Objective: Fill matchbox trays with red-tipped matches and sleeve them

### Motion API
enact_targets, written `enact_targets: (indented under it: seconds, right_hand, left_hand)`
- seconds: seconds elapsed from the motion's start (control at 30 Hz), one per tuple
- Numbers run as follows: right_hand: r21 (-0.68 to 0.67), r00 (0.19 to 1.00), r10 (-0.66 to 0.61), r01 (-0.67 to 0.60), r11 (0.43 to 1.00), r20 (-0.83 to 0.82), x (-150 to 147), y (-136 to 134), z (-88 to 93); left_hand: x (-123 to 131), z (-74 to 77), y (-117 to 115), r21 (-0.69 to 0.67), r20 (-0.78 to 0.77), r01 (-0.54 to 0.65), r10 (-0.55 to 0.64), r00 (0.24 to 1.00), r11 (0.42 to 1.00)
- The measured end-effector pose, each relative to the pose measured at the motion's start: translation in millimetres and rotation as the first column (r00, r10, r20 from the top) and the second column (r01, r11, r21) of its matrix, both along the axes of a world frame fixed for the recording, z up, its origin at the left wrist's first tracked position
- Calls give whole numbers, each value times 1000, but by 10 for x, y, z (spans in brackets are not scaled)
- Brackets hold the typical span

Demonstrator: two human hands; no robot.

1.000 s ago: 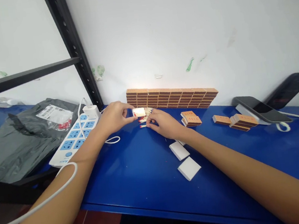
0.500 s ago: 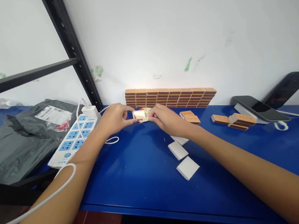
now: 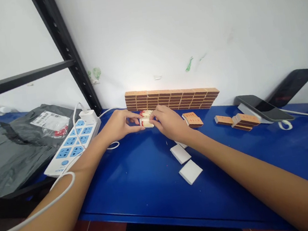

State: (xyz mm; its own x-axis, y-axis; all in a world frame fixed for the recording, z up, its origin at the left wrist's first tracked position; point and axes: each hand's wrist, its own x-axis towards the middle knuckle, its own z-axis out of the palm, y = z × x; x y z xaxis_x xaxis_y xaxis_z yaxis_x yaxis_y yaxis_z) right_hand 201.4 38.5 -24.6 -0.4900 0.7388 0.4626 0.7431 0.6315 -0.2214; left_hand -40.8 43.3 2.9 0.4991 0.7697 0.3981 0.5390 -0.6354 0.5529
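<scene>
Near the back of the table, my left hand (image 3: 122, 124) pinches the left end of a small white matchbox tray (image 3: 149, 126). Red-tipped matches (image 3: 146, 121) lie side by side in the tray, heads to the left. My right hand (image 3: 168, 122) is closed at the tray's right end, its fingertips on the matches; the exact grip is partly hidden. Just behind the tray is a loose pile of matches (image 3: 146, 113). White trays (image 3: 191, 171) lie on the table, one partly covered by my right wrist.
Stacked matchboxes (image 3: 171, 99) form a row along the wall. More matchboxes (image 3: 192, 120) sit right of my hand, others (image 3: 245, 120) farther right beside a phone on a stand (image 3: 264, 107). At left are a power strip (image 3: 72, 141), white cable and grey plastic bag (image 3: 15, 146).
The tray between my hands, its pale bottom showing before, now shows matches lying in it. My right hand has shifted slightly over its right end. The whole view has moved a little.
</scene>
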Motion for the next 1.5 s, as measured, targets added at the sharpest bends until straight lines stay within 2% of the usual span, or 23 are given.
enact_targets:
  seconds: [0.5, 0.77, 1.13, 1.2, 1.3, 1.4, 1.5]
  right_hand:
    - [-46, 998, 38, -41, 998, -54, 3, -18, -2]
    - [-58, 989, 39, -48, 997, -143, -26, -24, -18]
    - [-26, 982, -13, 8, 1000, -188, -45, -80, 43]
    - [0, 974, -21, 22, 1000, -224, -50, -83, 63]
    - [24, 970, -33, 40, 999, -243, -51, -63, 54]
    - [-14, 986, 18, -21, 1000, -164, -54, -30, -14]
    - [-64, 995, 57, -62, 996, -80, -75, -10, -96]
  left_hand:
    - [11, 75, -39, -71, 2, -6, 6, 1000, 997]
    - [14, 101, -48, -140, 17, -5, 8, 1000, 990]
    - [8, 102, -43, -109, 32, -67, 71, 997, 992]
    - [-18, 99, -22, -88, 35, -104, 108, 994, 991]
    - [-74, 99, 20, -29, 49, -220, 221, 974, 975]
    - [-116, 97, 52, 19, 60, -300, 299, 952, 954]
    - [-122, 88, 61, 24, 60, -312, 310, 949, 950]
